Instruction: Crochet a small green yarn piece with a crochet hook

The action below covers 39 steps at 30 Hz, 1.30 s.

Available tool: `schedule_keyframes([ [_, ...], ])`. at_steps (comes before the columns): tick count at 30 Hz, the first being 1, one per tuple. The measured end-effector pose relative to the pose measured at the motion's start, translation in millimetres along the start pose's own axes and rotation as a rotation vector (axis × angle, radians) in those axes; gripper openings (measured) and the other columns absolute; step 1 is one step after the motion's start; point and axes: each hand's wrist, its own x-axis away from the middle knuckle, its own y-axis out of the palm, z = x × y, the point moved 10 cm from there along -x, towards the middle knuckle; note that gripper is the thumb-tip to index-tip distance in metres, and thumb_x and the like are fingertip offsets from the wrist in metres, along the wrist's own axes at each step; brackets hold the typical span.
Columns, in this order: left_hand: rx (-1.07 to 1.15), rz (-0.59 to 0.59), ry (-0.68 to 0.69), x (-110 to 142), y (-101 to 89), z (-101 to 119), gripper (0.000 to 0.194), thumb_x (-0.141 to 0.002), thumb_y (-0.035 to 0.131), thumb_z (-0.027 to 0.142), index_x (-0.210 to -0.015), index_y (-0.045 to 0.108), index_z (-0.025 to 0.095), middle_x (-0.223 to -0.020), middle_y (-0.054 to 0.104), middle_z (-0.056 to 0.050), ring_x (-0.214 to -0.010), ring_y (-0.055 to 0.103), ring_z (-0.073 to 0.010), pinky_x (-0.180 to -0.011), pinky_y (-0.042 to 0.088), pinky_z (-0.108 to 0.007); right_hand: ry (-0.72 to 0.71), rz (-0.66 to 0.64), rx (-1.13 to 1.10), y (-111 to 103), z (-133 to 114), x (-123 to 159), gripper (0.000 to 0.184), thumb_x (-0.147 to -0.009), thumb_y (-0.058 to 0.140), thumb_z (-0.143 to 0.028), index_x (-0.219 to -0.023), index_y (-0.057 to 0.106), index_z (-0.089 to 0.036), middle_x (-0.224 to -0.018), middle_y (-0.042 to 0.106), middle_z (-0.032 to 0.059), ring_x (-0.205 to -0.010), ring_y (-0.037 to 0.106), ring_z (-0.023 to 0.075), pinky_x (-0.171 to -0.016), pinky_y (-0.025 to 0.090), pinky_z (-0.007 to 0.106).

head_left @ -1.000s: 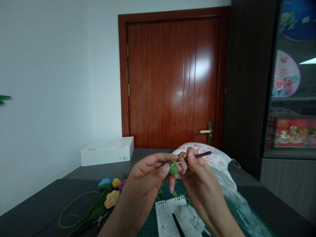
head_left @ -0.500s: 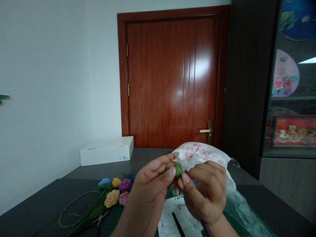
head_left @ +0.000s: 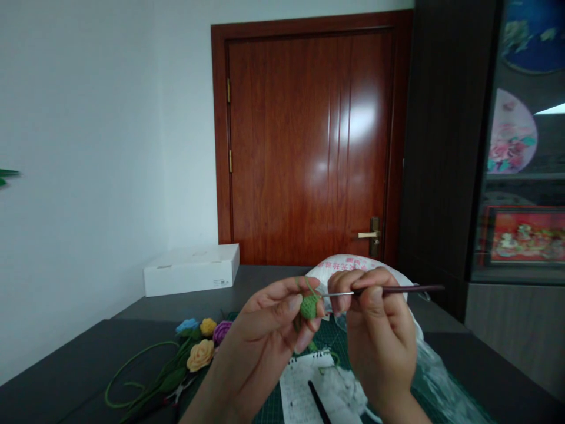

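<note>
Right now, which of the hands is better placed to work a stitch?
Likely the right hand: it grips the crochet hook, metal end pointing toward the green crochet piece. The left hand pinches that piece.

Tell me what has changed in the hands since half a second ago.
The right hand has moved up and slightly right, swinging the crochet hook from steep to nearly level, handle now pointing right. The left hand and green crochet piece have shifted slightly left. Neither hold was released. The peach flower and white box stayed put.
</note>
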Motion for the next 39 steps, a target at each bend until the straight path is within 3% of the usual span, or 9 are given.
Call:
schedule_keyframes([
  [3,-0.069,-0.026,0.023,0.3,2.6,3.8,0.011,-0.082,0.078,0.013,-0.092,0.081,0.009,-0.082,0.073,-0.007,-0.072,0.065,-0.0090,-0.069,0.053,-0.015,0.233,-0.067,-0.192,10.6,18.5,-3.2,0.026,-0.104,0.050,-0.031,-0.080,0.054,-0.022,-0.067,0.054,-0.0018,-0.064,0.051,0.0153,-0.066,0.047,0.033],
  [6,-0.226,-0.044,0.151,0.1,5.9,15.2,0.012,-0.084,0.077,0.017,-0.094,0.079,0.010,-0.081,0.072,-0.007,-0.068,0.063,-0.0105,-0.058,0.050,-0.016,0.386,-0.111,-0.235,17.8,33.1,-1.6,0.028,-0.103,0.053,-0.034,-0.078,0.053,-0.022,-0.067,0.052,-0.0021,-0.063,0.051,0.0152,-0.066,0.049,0.032],
  [10,-0.410,0.053,0.284,0.3,-1.7,24.2,0.017,-0.081,0.081,0.018,-0.096,0.076,0.013,-0.086,0.072,-0.005,-0.061,0.062,-0.0095,-0.057,0.052,-0.021,0.237,-0.095,-0.026,9.4,28.3,-3.7,0.017,-0.098,0.065,-0.034,-0.085,0.062,-0.023,-0.084,0.061,-0.0001,-0.077,0.058,0.0151,-0.070,0.050,0.029],
  [13,-0.461,0.125,0.314,2.1,-8.5,23.9,0.023,-0.076,0.085,0.015,-0.095,0.071,0.014,-0.090,0.071,-0.003,-0.061,0.061,-0.0082,-0.055,0.052,-0.021,0.034,-0.070,0.149,3.8,12.9,-3.8,0.007,-0.095,0.069,-0.029,-0.091,0.067,-0.024,-0.091,0.065,0.0003,-0.087,0.063,0.0159,-0.075,0.050,0.028],
  [16,-0.466,0.147,0.304,3.9,-9.0,20.8,0.029,-0.073,0.087,0.012,-0.094,0.067,0.014,-0.088,0.069,-0.001,-0.066,0.062,-0.0090,-0.057,0.054,-0.020,-0.032,-0.069,0.209,4.0,6.3,-3.2,0.005,-0.097,0.068,-0.028,-0.093,0.067,-0.025,-0.088,0.068,-0.0003,-0.087,0.065,0.0162,-0.076,0.051,0.030],
  [20,-0.490,0.177,0.307,4.6,-8.8,20.6,0.030,-0.072,0.088,0.012,-0.091,0.065,0.016,-0.083,0.067,0.001,-0.067,0.062,-0.0093,-0.058,0.055,-0.020,-0.002,-0.057,0.206,3.4,7.9,-3.9,0.008,-0.099,0.065,-0.030,-0.092,0.067,-0.025,-0.086,0.070,-0.0010,-0.083,0.067,0.0157,-0.078,0.052,0.031],
  [28,-0.560,0.130,0.333,-0.3,-11.8,22.4,0.060,-0.070,0.088,0.014,-0.126,0.068,0.019,-0.106,0.073,-0.007,-0.101,0.068,-0.0205,-0.082,0.057,-0.029,0.070,-0.025,0.125,-2.1,16.6,-3.5,0.008,-0.098,0.067,-0.031,-0.092,0.067,-0.025,-0.088,0.070,-0.0020,-0.081,0.066,0.0141,-0.079,0.051,0.029],
  [33,-0.384,0.037,0.204,-0.4,-3.2,14.5,0.053,-0.084,0.080,0.026,-0.133,0.064,0.013,-0.109,0.074,-0.012,-0.083,0.071,-0.0193,-0.078,0.058,-0.033,0.130,-0.005,0.056,-3.0,20.4,-4.3,0.009,-0.097,0.067,-0.030,-0.089,0.067,-0.025,-0.088,0.070,-0.0006,-0.080,0.064,0.0148,-0.073,0.052,0.028],
  [39,-0.220,-0.029,0.118,-3.0,2.1,11.1,0.054,-0.084,0.080,0.019,-0.134,0.062,0.010,-0.095,0.077,-0.014,-0.082,0.073,-0.0242,-0.072,0.060,-0.036,0.158,-0.037,0.053,-2.8,23.2,-5.7,0.013,-0.096,0.069,-0.035,-0.089,0.066,-0.024,-0.085,0.068,0.0013,-0.081,0.064,0.0172,-0.071,0.051,0.029],
])
